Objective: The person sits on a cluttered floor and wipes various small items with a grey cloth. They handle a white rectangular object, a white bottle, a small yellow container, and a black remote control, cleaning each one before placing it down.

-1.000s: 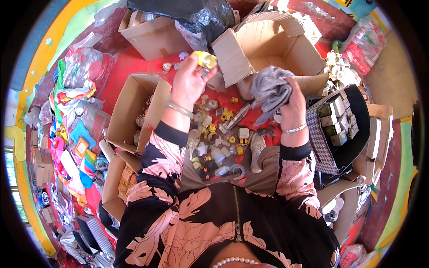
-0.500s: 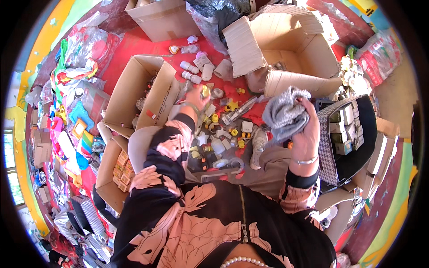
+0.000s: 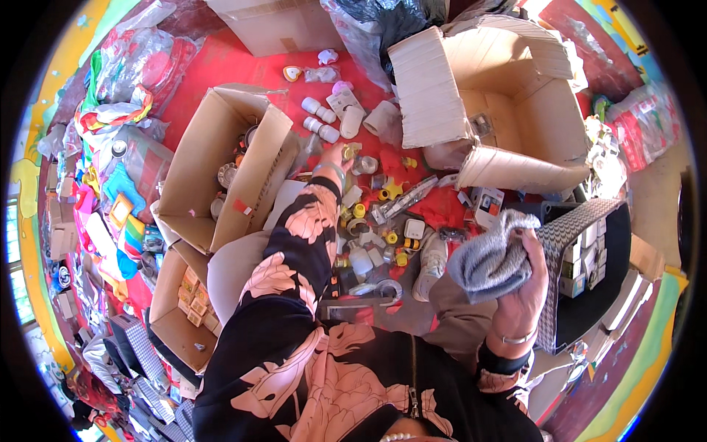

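I see the right hand (image 3: 524, 295) raised over the lap, its fingers (image 3: 536, 259) closed around a bunched grey cloth (image 3: 487, 258), which hangs out to the left of the palm; a metal bangle (image 3: 515, 339) rings that wrist. The left hand (image 3: 337, 156) reaches forward and down into the litter on the red floor (image 3: 221, 66), at a small yellow piece (image 3: 352, 150); its fingers are bent there, but I cannot tell whether they grip it or only touch it.

Just past that hand lie white cylindrical containers (image 3: 321, 121), several side by side, and a pale tube (image 3: 383, 116) to their right; nearer the knees sit small yellow and white fittings (image 3: 394, 237) and a white bottle (image 3: 429, 258) on its side. To the left stands an open brown carton (image 3: 199, 162) with a red label (image 3: 241, 207) on its near flap, round metal items inside; below it another open carton (image 3: 171, 309) holds small yellow-brown boxes. Ahead and to the right a large empty carton (image 3: 508, 96) lies tipped, flaps spread; a black plastic bag (image 3: 383, 22) lies behind it. At the right a dark checked case (image 3: 571, 243) holds small white packets (image 3: 582, 261) in rows. Along the left edge, bright packaged goods (image 3: 96, 199) in clear plastic are heaped.
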Available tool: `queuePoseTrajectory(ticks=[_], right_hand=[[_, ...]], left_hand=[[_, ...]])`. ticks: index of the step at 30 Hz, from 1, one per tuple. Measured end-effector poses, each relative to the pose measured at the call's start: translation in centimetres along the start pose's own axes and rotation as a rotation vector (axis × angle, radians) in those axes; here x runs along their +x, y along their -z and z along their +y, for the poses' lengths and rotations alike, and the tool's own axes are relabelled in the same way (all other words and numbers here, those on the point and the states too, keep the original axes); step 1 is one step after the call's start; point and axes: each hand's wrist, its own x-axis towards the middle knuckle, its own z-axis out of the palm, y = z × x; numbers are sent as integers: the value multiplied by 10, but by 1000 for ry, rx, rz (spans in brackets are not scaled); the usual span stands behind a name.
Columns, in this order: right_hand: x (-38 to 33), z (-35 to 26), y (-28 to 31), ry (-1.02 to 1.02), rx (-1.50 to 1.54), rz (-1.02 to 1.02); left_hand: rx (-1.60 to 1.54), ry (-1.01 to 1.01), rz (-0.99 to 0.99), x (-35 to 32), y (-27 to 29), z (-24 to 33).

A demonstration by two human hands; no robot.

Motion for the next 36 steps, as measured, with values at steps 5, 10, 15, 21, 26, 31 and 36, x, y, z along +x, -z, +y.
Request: queuePoseTrajectory(ticks=[5,10,15,21,26,31,36], right_hand=[[0,1,-12,7,-14,56],[6,1,-9,-5,-71,104],[4,-2,-1,-4,-52,46],[-5,-2,0,-10,-66,35],[-4,-6,8,-24,-48,31],[-3,-3,-3,-4,-48,124],[-6,-1,-4,-3,-46,76]], left_hand=[[-15,-140,-49,29,-52,48],[-256,-301,-267,23,-81,70],[436,-293,-221,28,-50,38],[1581,-573,-238,20,-9,-38],[1706,-488,-29,-24,-27,-47],[928,-672,-148,31,4,-65],[180,-359,-106,29,31,-18]])
